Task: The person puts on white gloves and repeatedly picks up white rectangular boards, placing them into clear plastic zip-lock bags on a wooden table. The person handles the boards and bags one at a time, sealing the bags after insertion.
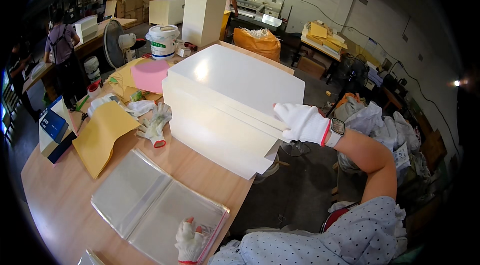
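Note:
My right hand (301, 124), in a white knitted glove with red trim, grips the right edge of a stack of large white card sheets (230, 77). Folded flaps hang over the near side of that stack. Low in the picture, my left hand (189, 243) wears a similar glove with bare fingertips. Its fingers are bent and drawn together at the right edge of a pile of clear plastic bags (132, 192). A pinkish strip runs along that edge of the bags. The undersides of the left fingers are hidden.
Left on the wooden table (55, 185) are spare gloves (154, 124), yellow card (106, 137), pink sheets (150, 75) and a blue box (54, 124). A white bucket (162, 41) and fan (115, 44) stand behind. White sacks (367, 120) lie right; people stand farther off.

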`<state>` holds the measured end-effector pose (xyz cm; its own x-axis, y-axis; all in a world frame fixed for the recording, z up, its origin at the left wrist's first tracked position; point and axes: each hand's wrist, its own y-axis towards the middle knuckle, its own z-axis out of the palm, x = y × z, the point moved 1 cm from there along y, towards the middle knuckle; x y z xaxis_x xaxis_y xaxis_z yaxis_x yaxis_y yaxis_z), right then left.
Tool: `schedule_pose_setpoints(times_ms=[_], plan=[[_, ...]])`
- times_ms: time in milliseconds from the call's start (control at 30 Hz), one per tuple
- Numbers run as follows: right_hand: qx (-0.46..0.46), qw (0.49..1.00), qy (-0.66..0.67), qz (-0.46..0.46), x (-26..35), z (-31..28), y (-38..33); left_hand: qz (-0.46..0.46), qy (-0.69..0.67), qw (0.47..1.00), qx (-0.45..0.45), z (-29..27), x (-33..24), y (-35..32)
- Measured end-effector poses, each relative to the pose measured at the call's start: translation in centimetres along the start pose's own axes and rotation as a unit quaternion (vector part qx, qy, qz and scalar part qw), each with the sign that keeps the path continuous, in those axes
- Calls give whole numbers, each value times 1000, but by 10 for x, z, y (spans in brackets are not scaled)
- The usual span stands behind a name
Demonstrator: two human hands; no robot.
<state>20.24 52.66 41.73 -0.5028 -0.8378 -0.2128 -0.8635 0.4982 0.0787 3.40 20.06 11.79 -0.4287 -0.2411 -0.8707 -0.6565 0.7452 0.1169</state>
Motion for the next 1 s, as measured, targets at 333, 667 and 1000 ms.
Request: schedule_pose_setpoints(times_ms=[333,667,1000], plan=[[0,1000,-10,0,-4,0,3,48,18,998,19,6,2,11],[-36,994,-104,-21,7,18,-2,53,20,998,11,4,16,2],[-50,998,-27,-29,-7,8,1,81,42,996,-11,-3,-15,15]])
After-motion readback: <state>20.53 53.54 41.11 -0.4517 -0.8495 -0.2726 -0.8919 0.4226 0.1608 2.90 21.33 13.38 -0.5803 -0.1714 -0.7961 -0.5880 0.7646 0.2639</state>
